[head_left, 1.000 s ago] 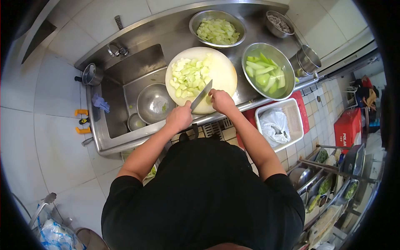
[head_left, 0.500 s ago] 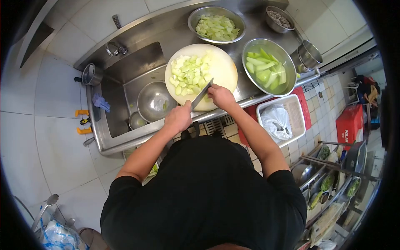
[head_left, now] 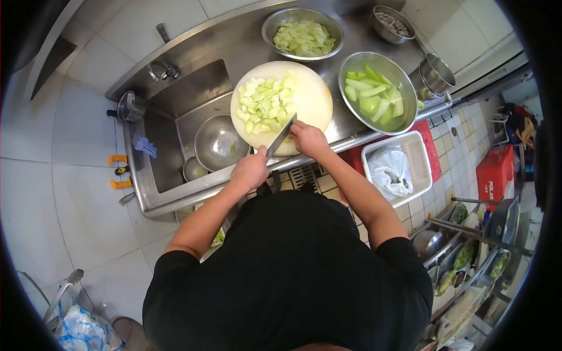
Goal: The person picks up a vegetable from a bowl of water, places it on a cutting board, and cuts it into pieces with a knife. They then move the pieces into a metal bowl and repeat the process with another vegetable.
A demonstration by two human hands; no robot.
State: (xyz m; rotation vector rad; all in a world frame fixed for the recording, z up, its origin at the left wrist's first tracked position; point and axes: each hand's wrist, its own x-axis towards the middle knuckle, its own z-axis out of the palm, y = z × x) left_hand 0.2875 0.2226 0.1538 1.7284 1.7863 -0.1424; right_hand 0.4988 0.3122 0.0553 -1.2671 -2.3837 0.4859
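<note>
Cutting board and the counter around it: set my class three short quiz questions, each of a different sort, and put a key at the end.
1. Multiple choice. Which hand grips the knife by its handle?
A) the left hand
B) the right hand
C) both hands

2. True or false. A metal bowl of long green pieces stands to the right of the round cutting board.

3. Fill in the blank. Beyond the front edge of the counter, the white basket holds a ____.

Key: 1. A; 2. true; 3. plastic bag
</note>
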